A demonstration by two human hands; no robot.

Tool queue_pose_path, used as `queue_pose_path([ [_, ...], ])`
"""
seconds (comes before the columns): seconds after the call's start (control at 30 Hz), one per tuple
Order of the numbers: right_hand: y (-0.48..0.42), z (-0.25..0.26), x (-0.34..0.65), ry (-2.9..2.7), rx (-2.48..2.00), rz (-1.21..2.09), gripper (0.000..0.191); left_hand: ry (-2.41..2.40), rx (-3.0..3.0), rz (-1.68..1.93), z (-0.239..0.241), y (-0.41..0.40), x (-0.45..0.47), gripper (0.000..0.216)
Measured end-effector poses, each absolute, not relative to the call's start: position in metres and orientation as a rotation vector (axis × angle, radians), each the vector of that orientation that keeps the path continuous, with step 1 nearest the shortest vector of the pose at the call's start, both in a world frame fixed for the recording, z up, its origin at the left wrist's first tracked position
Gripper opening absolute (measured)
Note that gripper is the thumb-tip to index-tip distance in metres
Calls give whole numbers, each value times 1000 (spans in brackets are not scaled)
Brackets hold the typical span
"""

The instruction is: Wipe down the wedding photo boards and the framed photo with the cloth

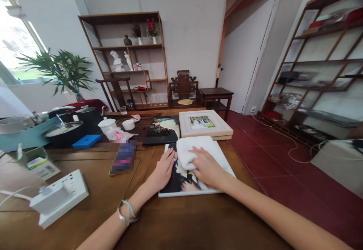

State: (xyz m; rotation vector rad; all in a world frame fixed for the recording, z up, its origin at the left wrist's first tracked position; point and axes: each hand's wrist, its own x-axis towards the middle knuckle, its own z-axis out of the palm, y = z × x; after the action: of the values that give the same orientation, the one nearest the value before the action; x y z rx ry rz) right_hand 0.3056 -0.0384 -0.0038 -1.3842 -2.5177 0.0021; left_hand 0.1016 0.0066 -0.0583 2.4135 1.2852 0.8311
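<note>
- Pressing on a folded white cloth (185,149), the right hand (210,168) had its fingers spread and bent over the fabric; how tightly thumb and fingers had closed on it, I could not tell.
- The cloth lay on the far half of a picture panel (173,184), a light-edged board printed in black and white, which lay flat near the right edge of the table (176,223).
- The left hand (164,172) rested on the panel's left side with its fingers nearly straight and side by side, grasping nothing, the tips just beside the cloth and close to the panel's far-left corner.
- A bracelet (126,213) and a pale green band circled the left wrist.
- Beyond the panel, at the table's far-right corner, a light wooden frame (184,123) held a small picture within a broad pale border.
- Just left of that frame, a dark picture (161,131) lay flat.
- Farther left, toward the far edge, stood a white lidded bowl (107,125) and a white cup (128,124).
- On the table's left part lay a white power strip (64,197), a blue box (86,141) and a pan (64,131) with a glass lid.
</note>
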Motion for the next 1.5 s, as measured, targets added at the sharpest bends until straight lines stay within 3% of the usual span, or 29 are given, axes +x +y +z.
queue_pose_path([
  [0.2, -43, -7, 300, -2515, -1403, -30, 27, 1306, 2391, 815, -57, 6, 103, 40],
  [0.53, -139, -14, 284, -2754, -1267, 65, 23, 1303, 2309, 818, -44, 3, 103, 41],
  [0.8, -111, 1, 285, -2647, -1382, 81, 27, 1334, 2111, 875, -32, -2, 106, 45],
  [1.1, -136, -30, 276, -2687, -945, -103, 24, 1301, 1963, 918, -20, -6, 105, 51],
  [1.2, -146, -40, 296, -2584, -1024, -75, 38, 1281, 2087, 868, -25, -8, 104, 47],
  [1.5, -137, -4, 359, -2509, -1356, 213, 41, 1253, 2373, 662, -37, -12, 103, 54],
])
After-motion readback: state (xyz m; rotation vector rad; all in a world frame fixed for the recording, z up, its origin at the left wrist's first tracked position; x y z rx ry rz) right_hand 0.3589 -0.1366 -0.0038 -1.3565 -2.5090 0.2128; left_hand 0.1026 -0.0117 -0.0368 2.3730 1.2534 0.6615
